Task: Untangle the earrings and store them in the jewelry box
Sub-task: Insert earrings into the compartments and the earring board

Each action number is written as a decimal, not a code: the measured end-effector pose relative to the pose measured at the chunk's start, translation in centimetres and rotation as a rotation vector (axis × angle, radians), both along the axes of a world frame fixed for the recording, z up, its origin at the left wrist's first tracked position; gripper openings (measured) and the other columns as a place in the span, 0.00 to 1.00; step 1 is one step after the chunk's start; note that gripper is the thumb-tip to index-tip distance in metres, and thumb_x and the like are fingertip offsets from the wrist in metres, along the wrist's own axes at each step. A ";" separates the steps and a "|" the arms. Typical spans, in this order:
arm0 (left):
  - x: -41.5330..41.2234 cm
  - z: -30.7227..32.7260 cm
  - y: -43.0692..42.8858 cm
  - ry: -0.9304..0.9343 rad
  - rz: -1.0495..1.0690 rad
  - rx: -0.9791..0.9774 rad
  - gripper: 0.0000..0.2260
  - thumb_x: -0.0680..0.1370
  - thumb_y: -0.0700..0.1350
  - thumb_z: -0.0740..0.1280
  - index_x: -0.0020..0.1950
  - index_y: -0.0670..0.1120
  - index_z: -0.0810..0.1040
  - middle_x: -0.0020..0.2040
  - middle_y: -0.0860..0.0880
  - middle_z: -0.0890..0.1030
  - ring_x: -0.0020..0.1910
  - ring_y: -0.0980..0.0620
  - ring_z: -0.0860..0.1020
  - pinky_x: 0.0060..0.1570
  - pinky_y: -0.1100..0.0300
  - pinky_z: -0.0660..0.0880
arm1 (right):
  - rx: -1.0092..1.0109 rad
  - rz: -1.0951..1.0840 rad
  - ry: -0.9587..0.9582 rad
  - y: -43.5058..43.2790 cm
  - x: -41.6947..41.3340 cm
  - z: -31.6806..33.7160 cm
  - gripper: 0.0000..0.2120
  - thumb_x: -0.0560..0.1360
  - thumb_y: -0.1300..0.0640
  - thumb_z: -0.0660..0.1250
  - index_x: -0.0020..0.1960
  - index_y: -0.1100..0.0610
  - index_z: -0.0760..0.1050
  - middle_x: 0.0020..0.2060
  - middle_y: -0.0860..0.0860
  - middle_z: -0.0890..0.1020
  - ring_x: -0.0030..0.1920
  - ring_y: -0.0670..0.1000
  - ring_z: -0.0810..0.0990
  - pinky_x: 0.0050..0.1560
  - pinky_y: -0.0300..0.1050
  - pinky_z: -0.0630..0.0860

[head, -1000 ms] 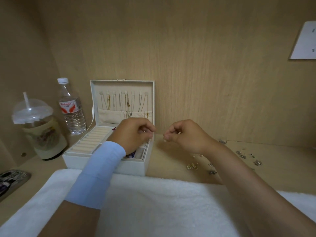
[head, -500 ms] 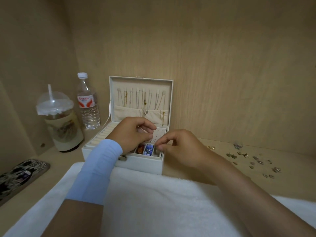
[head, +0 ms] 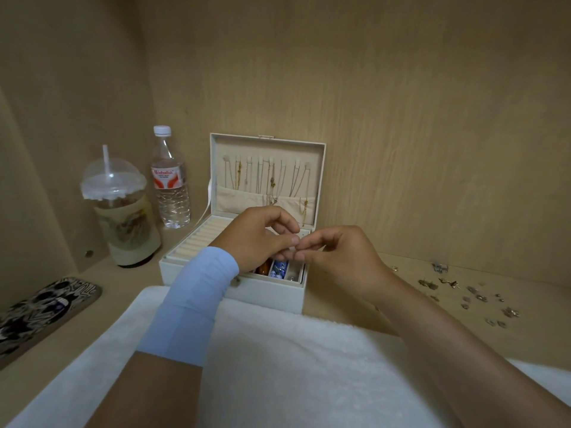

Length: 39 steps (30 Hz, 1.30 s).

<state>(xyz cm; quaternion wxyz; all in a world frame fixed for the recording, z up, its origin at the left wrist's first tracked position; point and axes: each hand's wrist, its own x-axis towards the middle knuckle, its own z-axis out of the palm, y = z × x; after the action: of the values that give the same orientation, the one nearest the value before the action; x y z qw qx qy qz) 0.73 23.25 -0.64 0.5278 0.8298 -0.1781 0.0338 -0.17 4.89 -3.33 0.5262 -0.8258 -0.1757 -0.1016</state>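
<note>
Left hand and right hand are held over the open box, fingers narrowed tip to tip, anything pinched too small to tell; earrings are scattered on the bench at right.

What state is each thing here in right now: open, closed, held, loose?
jewelry box: open, lid upright.
water bottle: upright, capped.
plastic cup: upright, domed lid on, straw in.
loose earrings: scattered on the table, right of the box.
left hand: fingertips pinched over the box; held item too small to see.
right hand: fingertips pinched, meeting the left hand's.
</note>
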 end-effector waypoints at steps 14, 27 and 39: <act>0.4 -0.9 0.5 -0.084 0.022 0.529 0.06 0.75 0.45 0.72 0.47 0.55 0.86 0.44 0.61 0.79 0.47 0.62 0.77 0.53 0.66 0.71 | -0.340 -0.048 -0.024 -0.8 0.1 0.1 0.08 0.77 0.58 0.69 0.46 0.49 0.86 0.38 0.42 0.83 0.31 0.33 0.75 0.35 0.26 0.68; 1.1 -1.8 0.4 -0.114 0.114 0.636 0.13 0.76 0.51 0.68 0.60 0.61 0.77 0.65 0.55 0.71 0.69 0.52 0.63 0.71 0.53 0.61 | -0.683 0.129 -0.163 -1.6 -0.7 0.1 0.14 0.70 0.53 0.73 0.53 0.41 0.81 0.56 0.39 0.74 0.41 0.30 0.74 0.43 0.32 0.67; 0.4 -3.1 -3.4 -0.143 0.000 0.654 0.19 0.77 0.53 0.65 0.68 0.60 0.72 0.67 0.57 0.69 0.69 0.52 0.60 0.70 0.54 0.60 | -0.654 0.224 0.075 -3.9 -0.9 2.4 0.15 0.63 0.48 0.82 0.48 0.42 0.83 0.53 0.38 0.75 0.41 0.28 0.73 0.47 0.34 0.67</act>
<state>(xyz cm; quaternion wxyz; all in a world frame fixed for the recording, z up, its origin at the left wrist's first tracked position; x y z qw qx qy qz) 1.11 19.90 -3.77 0.2195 0.9508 -0.2160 0.0329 -1.05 0.98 -0.88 0.2477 -0.9294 -0.2692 0.0490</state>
